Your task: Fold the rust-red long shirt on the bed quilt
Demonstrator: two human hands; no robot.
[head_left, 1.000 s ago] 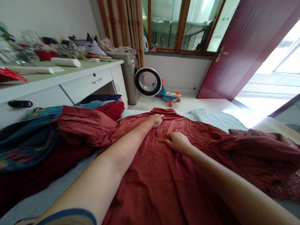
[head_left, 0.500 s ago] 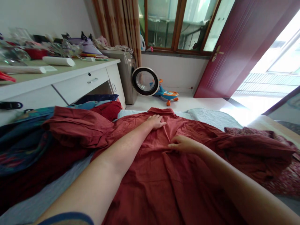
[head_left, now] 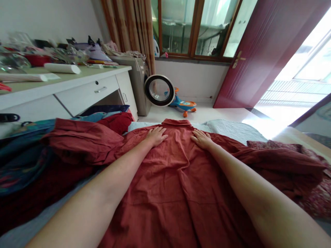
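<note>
A rust-red collared shirt [head_left: 170, 186] lies spread out on a pale blue bed cover [head_left: 227, 129], its collar at the far end and its sleeves out to both sides. My left hand [head_left: 156, 136] rests flat on the cloth left of the collar, fingers outstretched. On the other side, my right hand [head_left: 202, 138] lies on the shirt below and right of the collar, its fingers apart. Neither hand grips the fabric. Creases run down the middle of the shirt between my forearms.
Dark red and blue clothes [head_left: 31, 155] are heaped at the left, and a floral garment [head_left: 318, 196] lies under the right sleeve. A cluttered white desk [head_left: 85, 91] borders the left side. Beyond stand a washing machine [head_left: 141, 82] with its door open and a blue-orange ride-on toy [head_left: 184, 104].
My left hand has slid left across the shirt. My right hand has moved forward and slightly right from the middle, and its fingers are now spread. The creases between them have shifted.
</note>
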